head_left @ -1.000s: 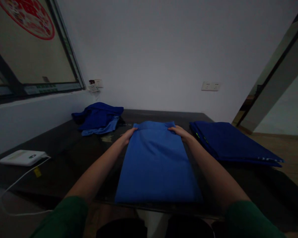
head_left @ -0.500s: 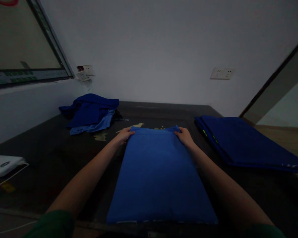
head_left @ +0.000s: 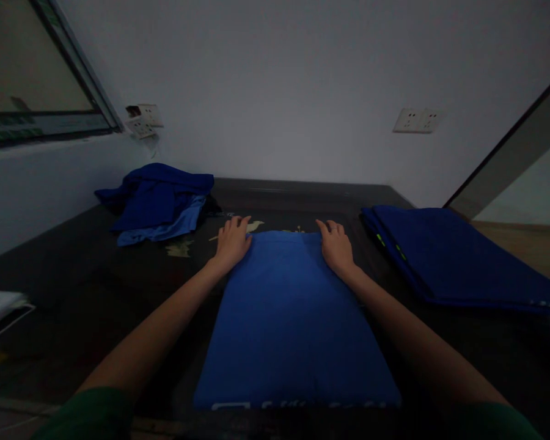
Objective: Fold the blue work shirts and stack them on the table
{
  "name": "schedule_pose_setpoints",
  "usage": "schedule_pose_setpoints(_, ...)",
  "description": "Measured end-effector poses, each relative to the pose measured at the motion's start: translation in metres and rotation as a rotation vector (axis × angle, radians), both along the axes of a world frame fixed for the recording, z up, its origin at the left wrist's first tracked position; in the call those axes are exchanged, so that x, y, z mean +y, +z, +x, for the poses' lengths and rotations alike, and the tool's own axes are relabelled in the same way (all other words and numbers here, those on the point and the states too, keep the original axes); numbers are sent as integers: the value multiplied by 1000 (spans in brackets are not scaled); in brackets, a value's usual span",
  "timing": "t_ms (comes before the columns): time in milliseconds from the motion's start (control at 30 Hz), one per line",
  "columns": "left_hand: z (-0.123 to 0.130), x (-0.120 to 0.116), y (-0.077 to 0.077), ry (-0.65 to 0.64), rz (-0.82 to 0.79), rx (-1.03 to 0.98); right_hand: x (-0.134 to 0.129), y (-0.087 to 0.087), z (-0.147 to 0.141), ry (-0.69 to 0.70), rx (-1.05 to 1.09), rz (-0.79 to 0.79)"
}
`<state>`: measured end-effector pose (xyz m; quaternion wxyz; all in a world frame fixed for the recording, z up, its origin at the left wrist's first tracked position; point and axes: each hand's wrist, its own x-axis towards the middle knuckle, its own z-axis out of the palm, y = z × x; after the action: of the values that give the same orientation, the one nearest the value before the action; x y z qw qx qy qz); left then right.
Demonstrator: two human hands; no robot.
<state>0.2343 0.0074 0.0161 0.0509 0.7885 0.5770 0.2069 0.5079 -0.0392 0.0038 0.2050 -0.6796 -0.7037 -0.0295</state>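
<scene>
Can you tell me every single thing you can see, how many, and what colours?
Table: one, black, against the wall
Wall: one, pale grey, behind
Folded cloth: one, blue, table's near middle
Crumpled pile: one, dark and lighter blue, far left
Folded stack: one, dark blue, right
Device: one, white, left, cut off
Sockets: two groups, white, wall
Window: one, dark-framed, upper left
Floor: one, brown, far right
Left hand, right hand: two, bare, cloth's far corners
Sleeves: two, green, bottom

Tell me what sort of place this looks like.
Probably a plain indoor room, perhaps in a home, though that's unsure. A pale wall with sockets, a window at the left and a dark table suggest it.
</scene>
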Motion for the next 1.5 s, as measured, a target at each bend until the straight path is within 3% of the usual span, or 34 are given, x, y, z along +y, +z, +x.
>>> schedule_pose_setpoints(100, 29, -15, 0, -265, -63, 74, -1, 1, -18, 199, -21, -38)
schedule_pose_setpoints(200, 47, -21, -15, -427, -204, 119, -2, -11, -29, 323, -30, -198)
schedule_pose_setpoints(367, 42, -12, -37, -413, -249, 120, -1, -29, -17, 312, -60, -322)
schedule_pose_setpoints(500, 39, -5, -39, -380, -279, 142, 3, -29, -10, 295, -67, -347)
schedule_pose_setpoints(767, 37, -5, -36, -343, -179, 139, 3, -30, -6, 318, -13, -283)
schedule_pose_setpoints(900, 24, -41, -18, -355, -162, 121, -17, -23, 1, 223, -11, -241)
schedule_pose_setpoints(1000, 11, -91, -2, -488, -223, 161, -43, -21, 10, 185, -31, -285)
schedule_pose_setpoints(1100, -1, -129, 4, -600, -263, 213, -64, -25, 18, 181, -66, -339)
schedule_pose_setpoints(1167, -7, -137, 1, -597, -267, 242, -71, -27, 21, 175, -89, -354)
schedule_pose_setpoints(1333, -15, -133, -7, -583, -213, 270, -70, -21, 23, 149, -137, -321)
schedule_pose_setpoints(1433, -11, -147, 4, -547, -190, 250, -84, -6, 14, 178, -167, -215)
schedule_pose_setpoints(1500, -5, -166, 14, -565, -218, 216, -106, 4, 3, 289, -137, -163)
